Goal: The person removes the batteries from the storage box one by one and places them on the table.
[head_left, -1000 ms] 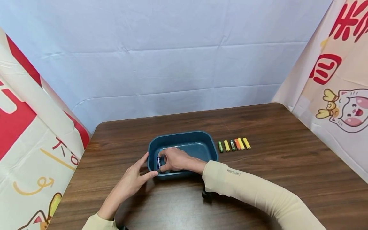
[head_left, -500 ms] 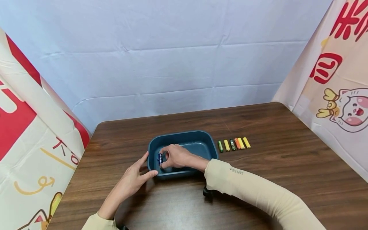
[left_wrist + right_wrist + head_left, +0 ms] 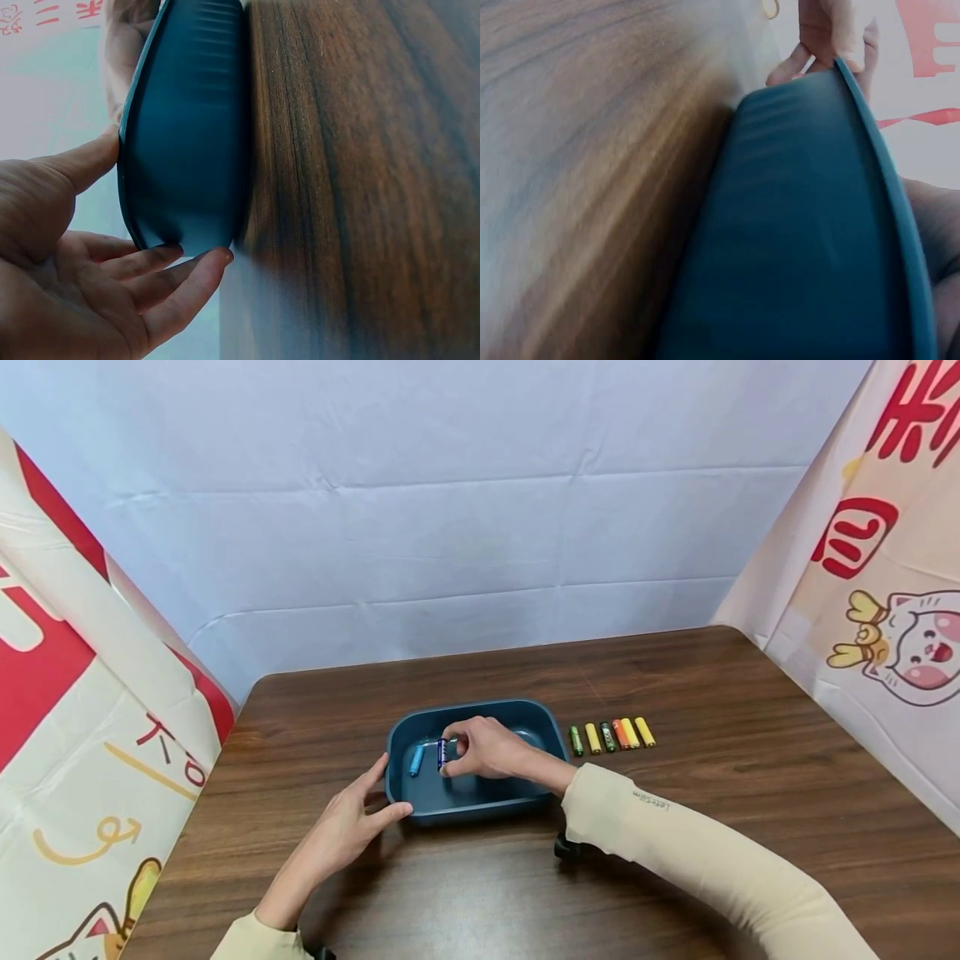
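Note:
In the head view a dark blue battery (image 3: 442,753) is pinched between the thumb and fingers of my right hand (image 3: 491,749), inside the teal plastic tub (image 3: 480,812). A light blue battery (image 3: 416,761) lies on the tub's floor, left of the pinched one. My left hand (image 3: 347,824) rests against the tub's left end, thumb on the rim near the front corner and fingers fairly straight along the outer wall, as the left wrist view also shows. From the right wrist camera the tub wall (image 3: 795,225) hides the batteries and most of that hand.
Right of the tub several batteries stand in a row on the wooden table (image 3: 735,752), among them a green one (image 3: 576,741), an orange-and-yellow one (image 3: 619,734) and a yellow one (image 3: 645,732). A pale cloth (image 3: 465,527) hangs behind the table.
My right hand has moved rightward and away from me inside the tub with the dark blue battery, uncovering the light blue battery. My left hand stays put.

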The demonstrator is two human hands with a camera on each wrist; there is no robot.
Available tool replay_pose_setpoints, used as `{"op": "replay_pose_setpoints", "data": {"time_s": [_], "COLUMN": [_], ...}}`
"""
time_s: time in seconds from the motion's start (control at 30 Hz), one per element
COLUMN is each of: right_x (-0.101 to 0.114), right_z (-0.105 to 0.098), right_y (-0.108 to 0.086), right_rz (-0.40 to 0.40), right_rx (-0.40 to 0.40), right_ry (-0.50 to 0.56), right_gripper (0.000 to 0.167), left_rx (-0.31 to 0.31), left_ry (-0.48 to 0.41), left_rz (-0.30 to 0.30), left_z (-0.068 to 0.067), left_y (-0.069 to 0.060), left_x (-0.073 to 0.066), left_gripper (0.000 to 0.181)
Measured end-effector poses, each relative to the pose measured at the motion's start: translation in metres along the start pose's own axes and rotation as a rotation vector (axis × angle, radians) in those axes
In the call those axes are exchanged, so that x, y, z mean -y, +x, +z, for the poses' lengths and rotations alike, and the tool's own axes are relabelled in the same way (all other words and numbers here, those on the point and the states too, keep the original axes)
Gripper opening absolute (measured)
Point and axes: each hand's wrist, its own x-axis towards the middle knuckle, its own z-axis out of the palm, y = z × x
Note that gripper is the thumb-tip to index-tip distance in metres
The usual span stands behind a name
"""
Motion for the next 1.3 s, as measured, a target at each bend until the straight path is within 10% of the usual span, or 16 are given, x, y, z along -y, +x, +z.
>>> {"op": "replay_pose_setpoints", "data": {"time_s": [1.3], "right_x": [-0.072], "right_z": [-0.119], "right_y": [-0.093], "right_rz": [-0.018], "right_rx": [-0.257], "right_ry": [-0.060], "right_gripper": [0.039], "left_rx": [-0.021], "left_ry": [-0.023], "left_rz": [0.042], "left_z": [-0.002], "left_y": [-0.003], "left_x": [0.001], "left_gripper": [0.085]}}
